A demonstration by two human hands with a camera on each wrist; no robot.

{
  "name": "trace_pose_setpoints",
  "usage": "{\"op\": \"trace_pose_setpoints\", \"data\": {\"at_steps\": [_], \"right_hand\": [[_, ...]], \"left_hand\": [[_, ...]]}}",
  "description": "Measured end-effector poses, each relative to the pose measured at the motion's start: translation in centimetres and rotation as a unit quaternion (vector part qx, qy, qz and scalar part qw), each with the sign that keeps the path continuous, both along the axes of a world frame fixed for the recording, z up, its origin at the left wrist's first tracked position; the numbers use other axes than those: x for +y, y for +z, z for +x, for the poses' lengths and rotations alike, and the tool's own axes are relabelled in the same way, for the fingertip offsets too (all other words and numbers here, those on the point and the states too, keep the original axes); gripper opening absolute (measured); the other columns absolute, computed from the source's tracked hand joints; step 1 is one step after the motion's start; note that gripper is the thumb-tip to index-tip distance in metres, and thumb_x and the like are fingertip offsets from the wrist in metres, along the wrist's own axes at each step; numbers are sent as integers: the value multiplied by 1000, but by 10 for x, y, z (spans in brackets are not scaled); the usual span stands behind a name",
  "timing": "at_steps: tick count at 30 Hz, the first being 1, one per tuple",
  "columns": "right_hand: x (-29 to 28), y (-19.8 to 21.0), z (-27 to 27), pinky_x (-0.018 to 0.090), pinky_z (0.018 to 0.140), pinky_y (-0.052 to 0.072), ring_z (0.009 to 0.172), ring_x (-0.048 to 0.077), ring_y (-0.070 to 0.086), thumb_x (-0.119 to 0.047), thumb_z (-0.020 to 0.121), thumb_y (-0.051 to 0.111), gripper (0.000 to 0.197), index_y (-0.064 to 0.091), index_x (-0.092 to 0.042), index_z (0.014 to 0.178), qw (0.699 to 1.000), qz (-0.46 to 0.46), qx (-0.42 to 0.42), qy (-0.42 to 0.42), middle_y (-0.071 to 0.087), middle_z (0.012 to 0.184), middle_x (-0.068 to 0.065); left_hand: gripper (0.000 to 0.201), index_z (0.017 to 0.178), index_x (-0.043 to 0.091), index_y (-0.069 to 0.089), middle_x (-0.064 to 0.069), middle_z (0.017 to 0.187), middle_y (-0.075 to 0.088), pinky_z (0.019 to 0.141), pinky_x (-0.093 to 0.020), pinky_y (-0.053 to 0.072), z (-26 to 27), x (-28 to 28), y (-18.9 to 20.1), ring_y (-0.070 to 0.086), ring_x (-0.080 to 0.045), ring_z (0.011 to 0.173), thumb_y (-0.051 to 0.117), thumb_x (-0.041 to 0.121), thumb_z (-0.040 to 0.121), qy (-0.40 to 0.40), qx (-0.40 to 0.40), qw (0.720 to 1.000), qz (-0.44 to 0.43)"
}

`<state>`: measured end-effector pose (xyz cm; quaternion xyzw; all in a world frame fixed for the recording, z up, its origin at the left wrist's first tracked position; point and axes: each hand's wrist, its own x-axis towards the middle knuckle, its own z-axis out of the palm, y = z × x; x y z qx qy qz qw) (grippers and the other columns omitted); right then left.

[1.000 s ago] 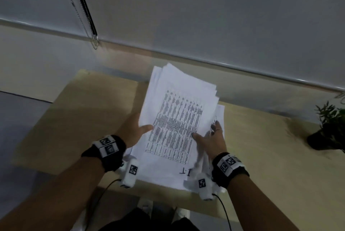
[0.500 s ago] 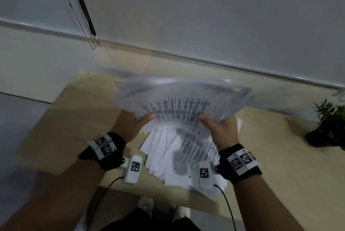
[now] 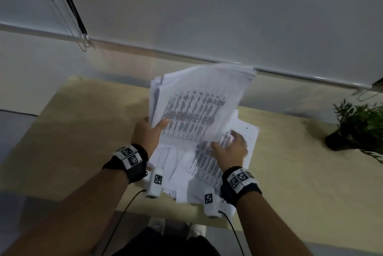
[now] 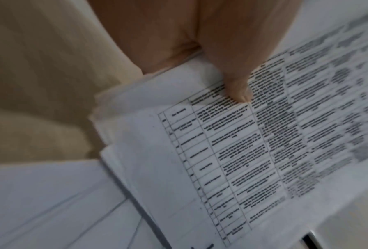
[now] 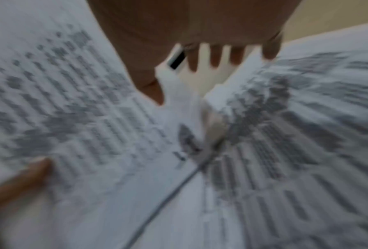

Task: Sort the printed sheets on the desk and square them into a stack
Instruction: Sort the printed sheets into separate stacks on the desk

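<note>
Left hand: Your left hand [image 3: 148, 133] is gripping a thick bundle of printed sheets [image 3: 199, 108] by its near left edge, thumb [image 4: 234, 80] pressing on the table printed across the top page, fingers hidden beneath.
Bundle: You are holding it raised off the counter [image 3: 83, 131], tilting away from you, with its page edges fanning unevenly at the far left corner.
Right hand: Your right hand [image 3: 230, 150] is reaching under the bundle's right side, fingers spread and gripping nothing, lying on or just above the loose sheets [image 3: 207, 164]; blur is hiding whether they are touching.
Loose sheets: They are lying splayed on the counter near its front edge, overlapping at several angles, some poking past the rim.
Background: A potted plant [image 3: 356, 129] is standing well apart at the counter's right end.
Step in hand: You are, it seems, gathering the remaining pages to join the bundle; much of the sorting looks unfinished.
Doing it well: You are best keeping the thumb clamped so the bundle is not sliding apart, sweeping the flat pages together with an open palm rather than pinching single corners, then knocking the long edge against the counter.
Risk: The overhanging pages are likely to slip off the front if brushed.
</note>
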<state>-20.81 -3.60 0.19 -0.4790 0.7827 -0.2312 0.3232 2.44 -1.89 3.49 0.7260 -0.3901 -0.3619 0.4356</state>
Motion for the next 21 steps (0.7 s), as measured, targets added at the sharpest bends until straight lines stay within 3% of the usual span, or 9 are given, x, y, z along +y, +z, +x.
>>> {"op": "trace_pose_setpoints", "data": {"at_steps": [2,4,7,10,12,14,16,18,21], "right_hand": [[8,-12,-19,54,110,35,137,36,32,-43,70,76,90,35,-14,145,985,102,98,-96,30,153,10],[15,-22,-31,56,111,29,138,38,26,-47,72,73,92,28,-13,145,970,179,105,-126,28,153,12],[11,-29,-31,54,111,28,138,35,27,-43,86,58,64,38,-13,139,978,156,129,-49,36,150,9],[0,-28,-20,52,117,19,148,26,12,-45,96,48,56,36,-26,147,978,115,161,65,22,160,-9],[-7,-28,-11,51,119,15,150,24,7,-47,93,53,70,24,-25,153,968,118,187,117,14,163,-9],[-11,-32,-2,51,118,18,149,27,11,-52,84,65,97,11,-17,155,963,139,186,139,10,163,-1],[-14,-36,4,53,115,25,146,32,16,-54,75,74,114,5,-11,155,962,152,185,128,13,161,6],[-16,-34,7,54,112,30,143,35,21,-54,69,79,121,5,-9,154,959,164,203,111,18,157,11],[-24,-28,5,51,111,34,139,39,26,-47,66,85,128,1,-9,154,956,199,194,96,23,152,17]], "left_hand": [[42,75,-7,61,-12,65,57,55,-29,37,13,-2,9,52,-25,58,70,31,89,15,-15,1000,-5],[40,66,-1,54,-12,58,49,51,-29,31,32,0,15,45,-25,51,69,28,89,22,-38,999,-6],[42,59,9,48,-6,51,47,50,-24,31,56,7,16,47,-22,47,70,29,89,31,-64,998,-2],[33,74,3,59,-7,59,55,52,-21,38,66,15,15,54,-19,52,69,31,89,31,-59,998,6],[27,84,5,64,-6,68,61,58,-22,42,67,20,13,58,-15,59,69,31,89,34,-49,998,1],[25,95,8,67,-5,80,67,67,-24,45,69,25,10,62,-11,69,70,32,88,50,-27,998,-2],[26,96,7,68,-6,82,68,69,-25,48,70,29,9,65,-17,73,70,32,88,58,-17,998,1],[29,95,3,69,-12,84,70,71,-30,50,74,33,8,66,-24,74,70,31,88,58,-17,998,0],[33,95,-3,69,-17,88,69,75,-38,52,83,38,7,65,-26,75,71,29,87,69,-13,997,5]]}}
